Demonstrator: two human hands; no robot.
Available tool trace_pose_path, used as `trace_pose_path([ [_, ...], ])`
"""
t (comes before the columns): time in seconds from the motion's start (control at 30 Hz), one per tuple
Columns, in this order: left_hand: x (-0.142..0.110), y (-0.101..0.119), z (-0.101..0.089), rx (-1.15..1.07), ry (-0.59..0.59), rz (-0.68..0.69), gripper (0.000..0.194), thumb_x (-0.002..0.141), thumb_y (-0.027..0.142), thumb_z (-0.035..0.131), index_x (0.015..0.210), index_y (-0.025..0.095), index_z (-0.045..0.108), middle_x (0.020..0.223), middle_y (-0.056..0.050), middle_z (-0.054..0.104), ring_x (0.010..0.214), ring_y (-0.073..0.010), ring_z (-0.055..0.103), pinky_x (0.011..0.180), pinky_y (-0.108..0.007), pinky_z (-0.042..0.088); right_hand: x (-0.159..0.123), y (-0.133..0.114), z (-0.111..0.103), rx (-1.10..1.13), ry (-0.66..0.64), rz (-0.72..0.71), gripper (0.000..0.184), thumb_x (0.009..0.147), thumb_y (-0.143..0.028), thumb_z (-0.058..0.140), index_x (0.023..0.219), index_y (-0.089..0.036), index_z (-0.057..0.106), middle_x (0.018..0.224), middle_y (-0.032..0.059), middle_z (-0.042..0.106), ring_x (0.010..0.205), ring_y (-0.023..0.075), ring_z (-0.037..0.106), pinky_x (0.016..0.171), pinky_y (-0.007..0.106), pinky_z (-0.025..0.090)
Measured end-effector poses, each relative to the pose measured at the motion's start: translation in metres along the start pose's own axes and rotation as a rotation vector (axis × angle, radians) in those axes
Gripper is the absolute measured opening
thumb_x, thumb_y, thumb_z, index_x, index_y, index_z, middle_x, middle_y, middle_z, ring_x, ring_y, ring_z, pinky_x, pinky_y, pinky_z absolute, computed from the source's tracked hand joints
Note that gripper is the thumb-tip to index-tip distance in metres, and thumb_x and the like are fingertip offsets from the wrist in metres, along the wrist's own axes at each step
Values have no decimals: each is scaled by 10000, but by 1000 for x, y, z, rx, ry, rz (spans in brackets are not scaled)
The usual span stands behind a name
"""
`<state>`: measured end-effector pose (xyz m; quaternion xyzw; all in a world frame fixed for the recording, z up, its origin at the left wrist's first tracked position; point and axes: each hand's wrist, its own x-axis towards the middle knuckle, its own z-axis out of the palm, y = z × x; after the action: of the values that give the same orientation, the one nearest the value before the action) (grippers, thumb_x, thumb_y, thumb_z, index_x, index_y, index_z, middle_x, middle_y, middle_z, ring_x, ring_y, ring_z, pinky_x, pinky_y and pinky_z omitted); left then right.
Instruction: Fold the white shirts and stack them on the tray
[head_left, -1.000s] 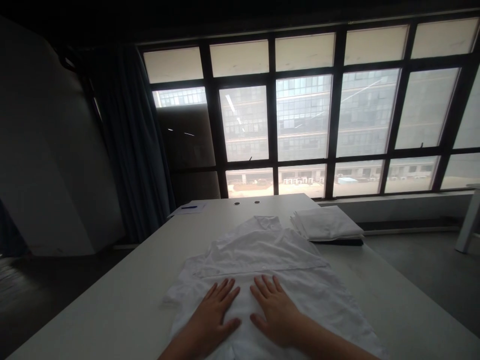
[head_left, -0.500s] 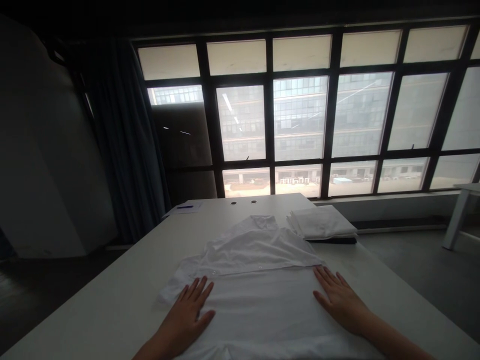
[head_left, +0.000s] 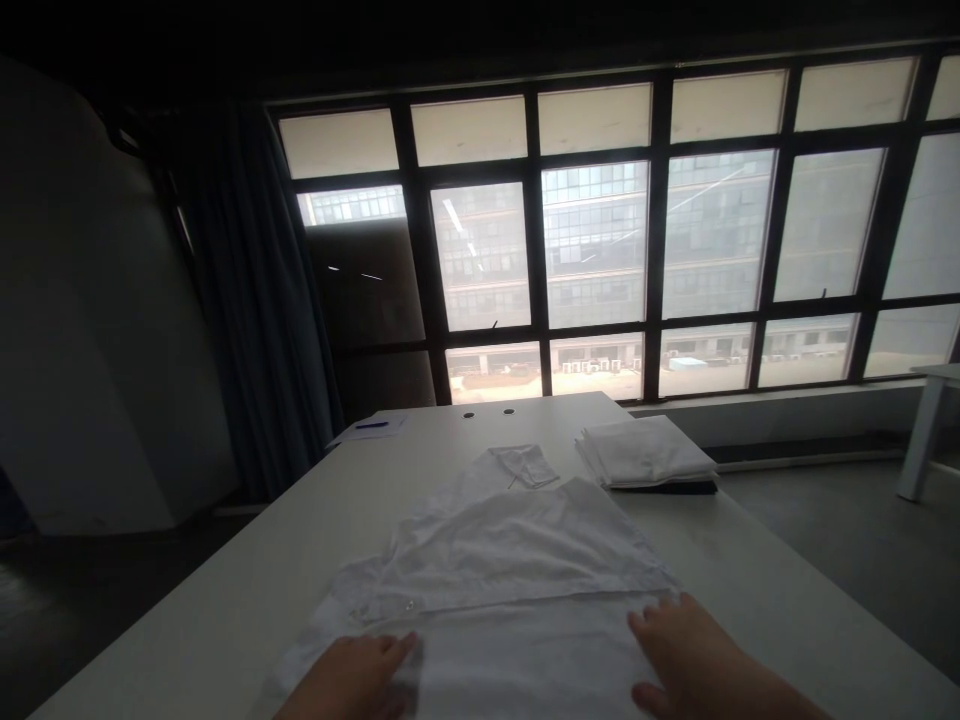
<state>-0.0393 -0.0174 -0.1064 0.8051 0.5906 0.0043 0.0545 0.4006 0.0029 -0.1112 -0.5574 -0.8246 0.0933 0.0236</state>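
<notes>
A white shirt [head_left: 510,545] lies on the white table, its collar [head_left: 525,465] pointing away from me. A folded-over edge runs across it, with a small button near its left end. At the left of the lower part, my left hand [head_left: 352,675] rests on the cloth, slightly blurred, its fingers bent and the thumb apart from them. My right hand [head_left: 686,650] lies on the shirt's right side just below the folded edge. Its fingers are a little bent, and the thumb is spread away. The shirt's near end runs out of view.
A stack of folded white cloth [head_left: 649,450] sits at the table's right edge, with something black beneath it. Paper with a blue pen [head_left: 373,425] lies at the far left of the table [head_left: 247,590]. Windows and a dark curtain [head_left: 255,300] stand behind. Another white table [head_left: 926,430] is at right.
Both hands have moved back toward me, and their fingers are more bent. The shirt's folded edge has come nearer, and its collar now looks more creased. The view has tilted slightly upward.
</notes>
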Motion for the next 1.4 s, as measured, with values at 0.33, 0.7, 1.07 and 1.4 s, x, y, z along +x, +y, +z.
trace_pose_path([
  [0.33, 140, 71, 41, -7, 18, 182, 677, 959, 517, 431, 1550, 206, 322, 1610, -98, 304, 1477, -260, 296, 1217, -416, 231, 163, -72, 58, 152, 89, -204, 599, 1005, -411, 276, 1541, -153, 349, 1607, 124, 267, 1495, 297, 212, 1218, 497, 142],
  [0.7, 117, -81, 49, 42, 92, -205, 748, 985, 609, 261, 1553, 123, 292, 1633, -116, 152, 1518, -294, 119, 1239, -486, 114, 156, 64, 55, -38, 76, 236, 771, 968, -620, 230, 1583, -155, 224, 1644, 95, 139, 1522, 284, 103, 1219, 492, 38],
  [1.07, 29, -57, 32, 29, -94, -213, 780, 865, 639, 511, 1528, 252, 374, 1605, -87, 310, 1460, -316, 326, 1180, -484, 300, 46, 53, 79, -31, 182, 149, 731, 941, -682, 314, 1504, -232, 436, 1579, 104, 336, 1452, 362, 301, 1178, 579, 197],
  [1.4, 97, 40, 19, -144, 31, 150, 600, 942, 538, 473, 1494, 314, 413, 1593, -36, 359, 1451, -258, 331, 1202, -417, 278, 93, -41, 52, 186, 133, 23, 658, 891, -490, 495, 1494, -232, 442, 1616, 80, 263, 1494, 284, 228, 1220, 453, 179],
])
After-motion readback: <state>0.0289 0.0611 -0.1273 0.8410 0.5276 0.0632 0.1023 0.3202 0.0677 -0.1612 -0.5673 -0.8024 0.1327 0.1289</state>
